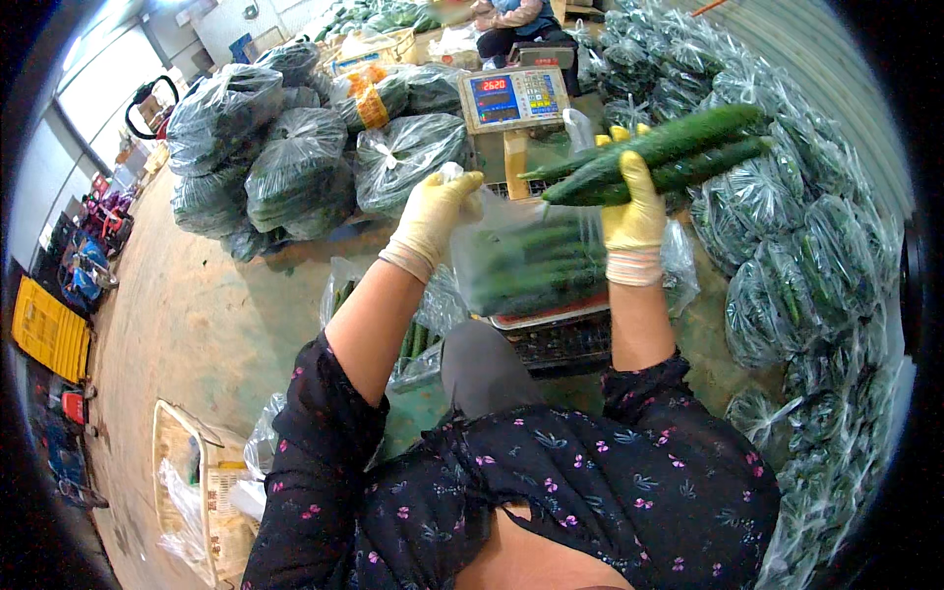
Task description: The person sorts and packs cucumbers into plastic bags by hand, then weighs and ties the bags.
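Observation:
My left hand (440, 209), in a pale yellow glove, pinches the rim of a clear plastic bag (466, 243). Green cucumbers (542, 258) lie side by side inside that bag, which rests on the weighing platform (549, 316). Raised above the bag's right side, my right hand (636, 199) wears a matching glove and grips several long cucumbers (664, 151) lying crosswise, their tips pointing left and right. Behind the bag stands the digital scale display (514, 99), lit with red digits. A black crate (568, 343) shows under the platform.
Filled bags of cucumbers (295, 162) are stacked at the far left, and more bags (789, 243) line the right wall. A cream plastic basket (214, 509) with loose bags stands at lower left. Beyond the display sits another person (527, 22). Yellow crates (51, 328) stand far left.

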A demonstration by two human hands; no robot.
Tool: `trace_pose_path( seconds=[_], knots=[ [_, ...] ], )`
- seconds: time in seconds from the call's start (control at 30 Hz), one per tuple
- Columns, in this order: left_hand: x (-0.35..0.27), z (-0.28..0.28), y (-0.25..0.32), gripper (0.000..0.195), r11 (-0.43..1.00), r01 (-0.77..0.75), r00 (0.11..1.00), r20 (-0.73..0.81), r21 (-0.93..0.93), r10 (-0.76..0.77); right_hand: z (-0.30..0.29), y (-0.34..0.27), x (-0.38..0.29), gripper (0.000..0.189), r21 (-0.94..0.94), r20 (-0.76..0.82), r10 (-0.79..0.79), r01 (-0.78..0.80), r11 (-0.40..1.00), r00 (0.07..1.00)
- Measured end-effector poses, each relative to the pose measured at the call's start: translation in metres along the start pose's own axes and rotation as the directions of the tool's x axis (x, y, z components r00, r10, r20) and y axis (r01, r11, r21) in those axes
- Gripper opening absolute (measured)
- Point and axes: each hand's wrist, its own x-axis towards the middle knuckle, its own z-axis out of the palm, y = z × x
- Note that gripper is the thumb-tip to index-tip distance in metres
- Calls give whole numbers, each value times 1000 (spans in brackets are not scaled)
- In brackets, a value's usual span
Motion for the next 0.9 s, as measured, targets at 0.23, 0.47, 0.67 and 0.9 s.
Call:
trace_pose_path(
  seconds=[0.23, 0.47, 0.67, 0.9],
  knots=[
    [-13, -13, 8, 21, 963, 69, 997, 59, -260, -55, 21, 71, -1, 49, 50, -123, 345, -342, 938, 930],
    [-21, -11, 14, 30, 904, 251, 966, 143, -347, -214, 8, 113, 13, 59, -332, -93, 178, -199, 922, 980],
    [-14, -44, 0, 35, 965, 106, 984, 165, -241, -67, -55, 89, 6, 76, -848, 490, 241, 393, 356, 838],
    [-9, -26, 3, 27, 878, 230, 972, 137, -419, -189, -82, 71, 3, 114, -603, -27, 823, 647, -466, 567]
  ],
)
